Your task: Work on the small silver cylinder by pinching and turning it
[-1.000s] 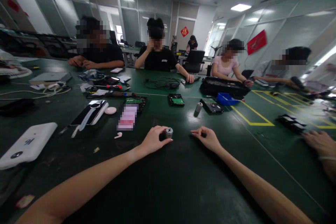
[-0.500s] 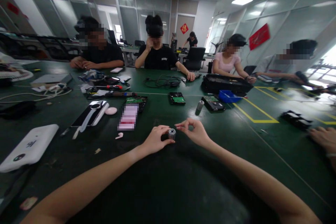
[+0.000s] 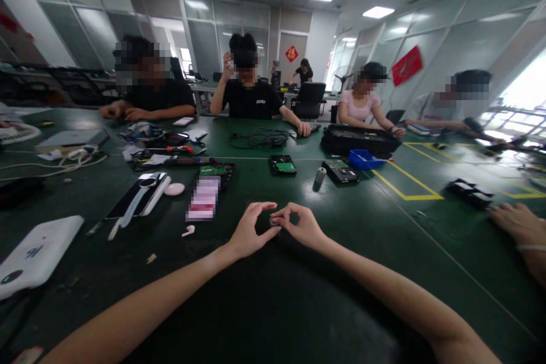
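Note:
A small silver metal cylinder [image 3: 273, 220] is mostly covered by fingers, with only a bit of its round top showing. Around it curls my left hand [image 3: 251, 230], thumb at the near side and fingers at the far side. My right hand [image 3: 302, 224] comes in from the right, thumb and fingertips pinched together at the cylinder's top. Whatever sits in that pinch is hidden. Farther off, a second silver cylinder [image 3: 319, 175] stands upright beside a hard drive [image 3: 341, 172].
Another drive with a green board [image 3: 283, 165], a blue tray [image 3: 367, 159] and a black case [image 3: 360, 141] lie beyond. Phone [image 3: 203, 198], earbud [image 3: 188, 231], watch [image 3: 135, 199] and white power bank [image 3: 40, 256] are left. A co-worker's hand [image 3: 518, 227] rests at right.
My right hand has moved left and down; its pinched fingertips now meet the cylinder's top and cover most of it. My left hand stays around the cylinder. The view has shifted slightly.

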Motion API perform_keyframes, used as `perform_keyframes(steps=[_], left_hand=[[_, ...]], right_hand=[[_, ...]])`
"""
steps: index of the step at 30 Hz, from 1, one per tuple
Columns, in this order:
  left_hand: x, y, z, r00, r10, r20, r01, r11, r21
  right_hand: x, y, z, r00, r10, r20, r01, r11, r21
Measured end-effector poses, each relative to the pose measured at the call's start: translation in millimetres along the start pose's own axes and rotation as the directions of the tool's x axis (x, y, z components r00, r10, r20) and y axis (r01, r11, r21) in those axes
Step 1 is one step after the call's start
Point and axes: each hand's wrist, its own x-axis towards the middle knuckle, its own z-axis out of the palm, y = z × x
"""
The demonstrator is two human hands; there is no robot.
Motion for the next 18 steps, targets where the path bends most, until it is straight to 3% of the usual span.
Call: perform_keyframes(steps=[4, 12, 18], left_hand=[[3, 9, -5, 1.0, 0.01, 0.0, -0.01, 0.998, -0.066], [12, 4, -15, 0.992, -0.054, 0.112, 0.067, 0.991, -0.119], [19, 13, -22, 0.994, -0.021, 0.109, 0.023, 1.0, -0.019]], right_hand=[[-6, 7, 4, 0.998, -0.034, -0.057, 0.036, 0.999, 0.03], [-13, 22, 8, 0.999, 0.007, 0.044, -0.008, 1.0, 0.013], [-13, 25, 11, 0.999, 0.041, 0.024, -0.041, 0.999, 0.0]])
